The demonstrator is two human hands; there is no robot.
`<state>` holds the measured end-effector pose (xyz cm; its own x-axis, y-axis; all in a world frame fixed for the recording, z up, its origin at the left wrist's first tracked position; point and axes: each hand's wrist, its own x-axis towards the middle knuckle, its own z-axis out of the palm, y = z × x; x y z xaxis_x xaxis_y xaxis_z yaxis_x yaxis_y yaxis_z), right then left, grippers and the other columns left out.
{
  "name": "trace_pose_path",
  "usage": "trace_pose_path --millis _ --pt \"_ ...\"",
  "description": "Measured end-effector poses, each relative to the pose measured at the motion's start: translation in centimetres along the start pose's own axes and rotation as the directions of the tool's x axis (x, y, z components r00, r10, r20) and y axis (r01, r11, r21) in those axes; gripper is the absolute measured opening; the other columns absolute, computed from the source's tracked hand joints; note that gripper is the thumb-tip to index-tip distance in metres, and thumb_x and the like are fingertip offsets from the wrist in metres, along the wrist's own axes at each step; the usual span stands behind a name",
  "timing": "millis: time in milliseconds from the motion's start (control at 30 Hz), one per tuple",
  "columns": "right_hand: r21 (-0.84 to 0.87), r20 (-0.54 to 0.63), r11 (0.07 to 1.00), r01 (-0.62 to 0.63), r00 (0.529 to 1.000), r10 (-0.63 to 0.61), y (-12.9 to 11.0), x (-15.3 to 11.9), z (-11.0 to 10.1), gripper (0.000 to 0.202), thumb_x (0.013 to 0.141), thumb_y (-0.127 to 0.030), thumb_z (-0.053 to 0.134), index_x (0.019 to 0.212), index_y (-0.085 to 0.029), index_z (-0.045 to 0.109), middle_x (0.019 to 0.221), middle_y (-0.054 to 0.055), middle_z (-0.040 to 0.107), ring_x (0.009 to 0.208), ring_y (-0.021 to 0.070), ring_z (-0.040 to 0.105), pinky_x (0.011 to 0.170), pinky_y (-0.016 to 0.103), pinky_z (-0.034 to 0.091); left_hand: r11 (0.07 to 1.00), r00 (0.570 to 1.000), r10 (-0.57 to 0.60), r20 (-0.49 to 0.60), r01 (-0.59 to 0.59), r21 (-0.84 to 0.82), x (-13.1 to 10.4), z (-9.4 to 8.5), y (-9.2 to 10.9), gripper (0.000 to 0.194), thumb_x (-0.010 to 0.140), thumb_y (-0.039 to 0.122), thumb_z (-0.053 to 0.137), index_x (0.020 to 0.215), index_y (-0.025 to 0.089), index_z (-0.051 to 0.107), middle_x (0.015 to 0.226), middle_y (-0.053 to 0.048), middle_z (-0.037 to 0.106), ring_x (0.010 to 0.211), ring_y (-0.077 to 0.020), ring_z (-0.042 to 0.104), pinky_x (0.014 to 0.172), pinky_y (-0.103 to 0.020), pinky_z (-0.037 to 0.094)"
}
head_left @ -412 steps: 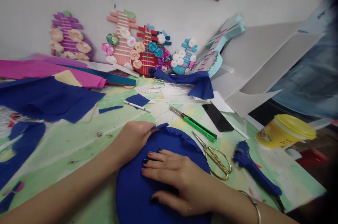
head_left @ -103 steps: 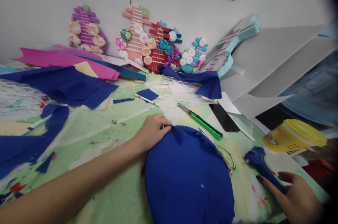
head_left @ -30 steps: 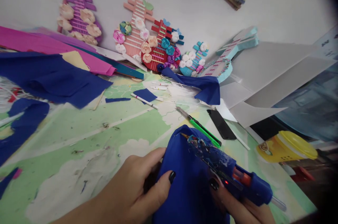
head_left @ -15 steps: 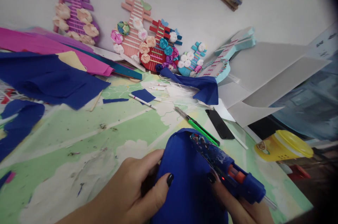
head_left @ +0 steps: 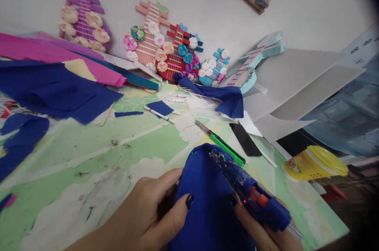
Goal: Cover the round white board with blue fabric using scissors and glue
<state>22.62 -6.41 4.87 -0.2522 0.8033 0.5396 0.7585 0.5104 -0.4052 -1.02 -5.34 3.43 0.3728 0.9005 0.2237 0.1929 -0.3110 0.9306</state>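
Observation:
My left hand [head_left: 160, 207] grips the left edge of a dark blue, paper-covered piece [head_left: 204, 203] with a rounded top, thumb on its near face and fingers behind. In my right hand [head_left: 260, 227] is a blue hot glue gun [head_left: 245, 180] with an orange inner part, a small red light and a clear glue stick out of its back end. Its nozzle end lies at the upper right rim of the blue piece; the very tip is hard to make out. My right fingers are partly hidden behind the gun.
A green utility knife [head_left: 226, 147] and a black phone [head_left: 245, 139] lie just beyond the piece. Blue paper sheets [head_left: 77, 97] spread at the left. Decorated paper guitars [head_left: 149, 42] lean on the wall. A yellow tub [head_left: 316, 163] stands at the right.
The glue gun has shifted slightly left along the rim of the blue piece, with my right hand. My left hand keeps nearly the same hold.

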Motion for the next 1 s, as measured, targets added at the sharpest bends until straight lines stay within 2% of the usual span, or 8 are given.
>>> trace_pose_path --millis 133,233,367,433,567,767,933,1000 --pt "0.039 0.077 0.999 0.012 0.997 -0.015 -0.5 0.4 -0.5 0.01 0.081 -0.029 0.054 0.087 -0.026 0.061 0.072 0.001 0.065 0.06 0.0167 0.063 0.05 0.024 0.05 0.999 0.999 -0.039 0.025 0.039 -0.022 0.1 -0.1 -0.1 0.018 0.084 0.033 0.05 0.087 0.022 0.064 0.052 0.003 0.055 0.055 -0.0141 0.056 0.053 -0.02 0.046" --pt "-0.094 0.11 0.996 0.006 0.994 0.005 -0.1 0.2 -1.5 0.01 0.08 -0.027 0.054 0.088 -0.025 0.06 0.078 0.001 0.066 0.063 0.016 0.063 0.053 0.023 0.05 0.995 0.996 -0.091 -0.003 0.091 -0.038 0.2 -0.2 -0.4 0.02 0.085 0.032 0.049 0.089 0.022 0.065 0.057 0.002 0.06 0.059 -0.0151 0.058 0.055 -0.021 0.047" --pt "-0.291 0.021 0.956 -0.016 1.0 0.023 3.5 -1.3 -3.5 0.016 0.078 -0.032 0.057 0.092 -0.024 0.057 0.08 0.002 0.063 0.064 0.0165 0.062 0.054 0.024 0.047 0.98 0.975 -0.196 -0.104 0.192 -0.049 0.5 0.0 -1.0 0.027 0.087 0.036 0.044 0.097 0.023 0.066 0.075 0.0 0.069 0.069 -0.0173 0.061 0.06 -0.024 0.049" --pt "-0.394 0.021 0.912 -0.113 0.991 0.132 6.4 -2.6 -4.7 0.022 0.074 -0.038 0.058 0.09 -0.023 0.057 0.079 0.004 0.062 0.064 0.0187 0.061 0.052 0.026 0.047 0.966 0.961 -0.254 -0.106 0.247 -0.075 0.6 0.3 -1.4 0.03 0.088 0.038 0.044 0.104 0.024 0.065 0.092 -0.002 0.071 0.079 -0.0193 0.064 0.068 -0.027 0.051" --pt "-0.531 -0.067 0.749 -0.396 0.901 0.428 11.5 -5.6 -6.7 0.026 0.071 -0.041 0.054 0.086 -0.02 0.058 0.08 0.008 0.064 0.068 0.0246 0.063 0.054 0.033 0.047 0.915 0.943 -0.331 -0.029 0.314 -0.255 0.9 0.9 -2.0 0.046 0.084 0.043 0.054 0.127 0.024 0.052 0.127 -0.006 0.06 0.112 -0.0248 0.058 0.087 -0.033 0.051" --pt "-0.521 0.046 0.682 -0.513 0.781 0.622 14.3 -8.5 -7.4 0.034 0.079 -0.051 0.048 0.069 -0.021 0.061 0.067 0.009 0.066 0.063 0.0247 0.064 0.059 0.035 0.05 0.805 0.92 -0.392 0.025 0.356 -0.474 1.0 1.5 -1.7 0.064 0.078 0.039 0.065 0.136 0.024 0.043 0.138 -0.008 0.051 0.13 -0.0291 0.042 0.097 -0.04 0.048" --pt "-0.652 -0.102 0.652 -0.388 0.896 0.432 11.8 -6.5 -7.3 0.054 0.076 -0.056 0.047 0.099 -0.01 0.062 0.095 0.021 0.066 0.089 0.0371 0.062 0.074 0.049 0.049 0.736 0.907 -0.419 0.048 0.37 -0.566 1.1 1.2 -1.0 0.066 0.076 0.036 0.068 0.136 0.025 0.043 0.132 -0.008 0.057 0.119 -0.0295 0.054 0.093 -0.039 0.051" --pt "-0.578 -0.109 0.773 -0.26 0.964 0.243 8.7 -4.2 -6.7 0.054 0.081 -0.054 0.045 0.114 -0.012 0.057 0.11 0.019 0.062 0.101 0.035 0.058 0.08 0.048 0.047 0.738 0.906 -0.421 0.046 0.372 -0.562 1.1 1.0 -0.8 0.067 0.075 0.037 0.069 0.136 0.026 0.044 0.132 -0.007 0.056 0.117 -0.0294 0.055 0.091 -0.038 0.052"
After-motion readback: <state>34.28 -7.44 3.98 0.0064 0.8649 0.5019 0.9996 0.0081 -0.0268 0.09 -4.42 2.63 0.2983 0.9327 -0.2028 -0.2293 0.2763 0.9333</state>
